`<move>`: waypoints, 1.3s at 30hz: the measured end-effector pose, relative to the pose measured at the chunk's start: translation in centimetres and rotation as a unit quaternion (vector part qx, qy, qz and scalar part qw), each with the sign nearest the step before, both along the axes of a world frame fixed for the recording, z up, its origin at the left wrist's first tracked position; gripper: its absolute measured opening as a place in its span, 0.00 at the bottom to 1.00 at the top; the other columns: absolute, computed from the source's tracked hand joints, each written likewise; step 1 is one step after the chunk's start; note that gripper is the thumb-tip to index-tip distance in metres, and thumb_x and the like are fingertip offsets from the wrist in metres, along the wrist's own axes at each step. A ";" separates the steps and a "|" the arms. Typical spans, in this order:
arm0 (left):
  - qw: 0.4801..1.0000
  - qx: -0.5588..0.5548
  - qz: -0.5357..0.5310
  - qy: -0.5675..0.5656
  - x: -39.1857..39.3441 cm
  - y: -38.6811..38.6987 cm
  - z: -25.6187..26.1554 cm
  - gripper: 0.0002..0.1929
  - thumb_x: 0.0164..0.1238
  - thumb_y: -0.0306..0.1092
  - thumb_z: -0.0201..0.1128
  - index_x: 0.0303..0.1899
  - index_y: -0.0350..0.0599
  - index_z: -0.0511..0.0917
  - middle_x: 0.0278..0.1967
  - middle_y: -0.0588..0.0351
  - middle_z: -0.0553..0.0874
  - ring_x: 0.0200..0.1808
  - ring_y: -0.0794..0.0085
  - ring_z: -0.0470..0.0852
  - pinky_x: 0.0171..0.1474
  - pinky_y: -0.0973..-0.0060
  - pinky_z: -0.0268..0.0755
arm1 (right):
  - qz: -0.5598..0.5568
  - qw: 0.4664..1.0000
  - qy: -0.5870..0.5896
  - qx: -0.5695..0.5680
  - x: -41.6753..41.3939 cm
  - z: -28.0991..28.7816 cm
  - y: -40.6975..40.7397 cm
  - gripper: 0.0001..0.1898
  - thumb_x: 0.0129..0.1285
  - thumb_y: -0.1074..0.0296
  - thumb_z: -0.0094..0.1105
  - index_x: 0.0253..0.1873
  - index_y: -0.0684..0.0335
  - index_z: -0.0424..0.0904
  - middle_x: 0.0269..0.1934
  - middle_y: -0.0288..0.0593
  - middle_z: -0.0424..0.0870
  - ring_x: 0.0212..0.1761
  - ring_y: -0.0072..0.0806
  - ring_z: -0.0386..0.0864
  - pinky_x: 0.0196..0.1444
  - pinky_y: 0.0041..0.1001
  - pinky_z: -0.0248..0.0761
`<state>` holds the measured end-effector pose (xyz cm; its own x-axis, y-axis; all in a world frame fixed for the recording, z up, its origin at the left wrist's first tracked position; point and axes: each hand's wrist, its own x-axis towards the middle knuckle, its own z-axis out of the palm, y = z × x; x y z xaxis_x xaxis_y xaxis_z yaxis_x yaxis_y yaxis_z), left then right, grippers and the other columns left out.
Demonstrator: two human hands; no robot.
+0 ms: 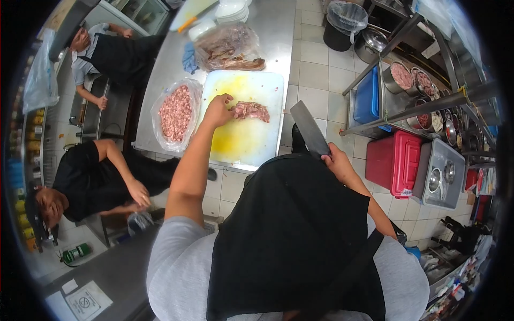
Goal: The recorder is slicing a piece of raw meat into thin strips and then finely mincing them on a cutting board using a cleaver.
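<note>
My right hand (pixel 337 162) grips a broad-bladed cleaver (pixel 308 126) by its handle. The blade is held off the right edge of the steel table, over the tiled floor. On a white plastic cutting board (pixel 249 148) with yellow stains lies a strip of raw meat (pixel 251 111). My left hand (pixel 219 111) is at the left end of this meat, its fingers apart and partly curled; nothing shows gripped in it. Left of the board sits an open clear plastic bag of diced raw meat (pixel 175 112). Behind the board, a larger piece of meat (pixel 229 48) lies in a clear bag.
On the steel table (pixel 277 32) are a blue cloth (pixel 189 58), stacked white dishes (pixel 232 11) and an orange-handled knife (pixel 188 23). Two people in black aprons or clothing stand to the left. A steel rack (pixel 381 116) holding pots of meat and a red bin (pixel 391 164) stand right.
</note>
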<state>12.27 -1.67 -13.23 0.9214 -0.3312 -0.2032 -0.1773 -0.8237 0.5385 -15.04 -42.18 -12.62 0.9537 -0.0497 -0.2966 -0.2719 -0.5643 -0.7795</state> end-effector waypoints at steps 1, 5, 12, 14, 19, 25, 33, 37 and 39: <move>0.998 0.007 -0.013 -0.068 -0.5 -0.4 -0.2 0.31 0.57 0.35 0.83 0.64 0.40 0.85 0.64 0.37 0.87 0.61 0.48 0.89 0.65 0.57 0.82 | 0.000 1.000 -0.006 0.000 -0.3 -0.3 -0.2 0.14 0.76 0.69 0.66 0.58 0.68 0.73 0.38 0.67 0.85 0.41 0.66 0.84 0.47 0.48 0.77; 0.973 -0.067 -0.127 -0.183 -3.8 -2.4 -2.4 0.41 0.66 0.50 0.76 0.80 0.51 0.75 0.76 0.35 0.77 0.76 0.38 0.75 0.79 0.47 0.66 | -0.022 1.000 0.008 0.018 -1.1 -0.5 -0.2 0.14 0.76 0.70 0.66 0.57 0.68 0.74 0.38 0.66 0.85 0.41 0.66 0.84 0.47 0.48 0.77; 0.957 0.067 -0.116 -0.257 -6.5 -6.0 -2.1 0.35 0.67 0.62 0.74 0.73 0.64 0.83 0.65 0.48 0.83 0.70 0.46 0.76 0.70 0.46 0.64 | -0.026 0.999 0.024 0.013 -1.9 -0.3 -0.4 0.13 0.76 0.69 0.67 0.56 0.68 0.74 0.37 0.64 0.86 0.40 0.62 0.85 0.45 0.45 0.78; 0.958 0.064 -0.103 -0.258 -7.1 -6.1 -2.4 0.33 0.68 0.61 0.74 0.71 0.63 0.84 0.64 0.48 0.83 0.69 0.47 0.76 0.69 0.46 0.65 | -0.020 0.999 0.031 0.018 -1.7 -0.4 -0.3 0.14 0.76 0.69 0.67 0.57 0.67 0.73 0.37 0.63 0.86 0.40 0.62 0.85 0.46 0.46 0.78; 0.964 0.072 -0.041 -0.251 -10.1 -6.1 -2.8 0.28 0.70 0.58 0.74 0.68 0.63 0.86 0.63 0.48 0.83 0.67 0.46 0.77 0.68 0.47 0.66 | 0.069 0.996 -0.010 -0.060 2.0 -0.2 0.9 0.14 0.77 0.68 0.64 0.59 0.66 0.73 0.38 0.67 0.88 0.43 0.70 0.86 0.46 0.56 0.78; 0.964 0.043 -0.008 -0.263 -11.0 -6.6 -1.9 0.36 0.73 0.52 0.72 0.76 0.42 0.77 0.70 0.42 0.82 0.71 0.42 0.76 0.73 0.47 0.66 | 0.129 0.983 -0.039 -0.126 8.4 3.2 3.9 0.12 0.77 0.68 0.60 0.57 0.67 0.73 0.39 0.69 0.89 0.44 0.71 0.87 0.48 0.62 0.78; 0.972 0.059 -0.003 -0.229 -12.7 -7.8 -2.8 0.33 0.80 0.48 0.65 0.78 0.39 0.74 0.77 0.41 0.77 0.79 0.44 0.72 0.80 0.43 0.60 | 0.330 0.932 0.005 -0.153 14.8 3.1 5.4 0.10 0.77 0.70 0.57 0.54 0.70 0.73 0.40 0.69 0.89 0.45 0.69 0.88 0.49 0.62 0.78; 0.969 0.171 0.029 -0.178 -13.0 -8.9 -2.3 0.37 0.84 0.50 0.59 0.83 0.35 0.65 0.84 0.41 0.66 0.87 0.45 0.60 0.86 0.40 0.50 | 0.385 0.914 -0.012 -0.130 16.9 2.7 5.5 0.10 0.76 0.71 0.56 0.55 0.71 0.72 0.40 0.70 0.89 0.45 0.69 0.88 0.50 0.62 0.78; 0.972 0.179 0.015 -0.151 -12.2 -8.3 -2.5 0.40 0.84 0.54 0.57 0.86 0.37 0.60 0.87 0.41 0.61 0.89 0.44 0.55 0.87 0.36 0.42 | 0.402 0.907 -0.037 -0.117 17.8 2.7 5.8 0.11 0.76 0.72 0.56 0.56 0.72 0.72 0.40 0.70 0.89 0.45 0.69 0.88 0.50 0.62 0.78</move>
<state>0.09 -9.97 -15.76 0.9649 -0.2619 -0.0191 -0.2566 -0.9558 0.1434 2.74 -36.34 -9.96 0.7262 0.6175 -0.3022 0.3492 -0.7099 -0.6116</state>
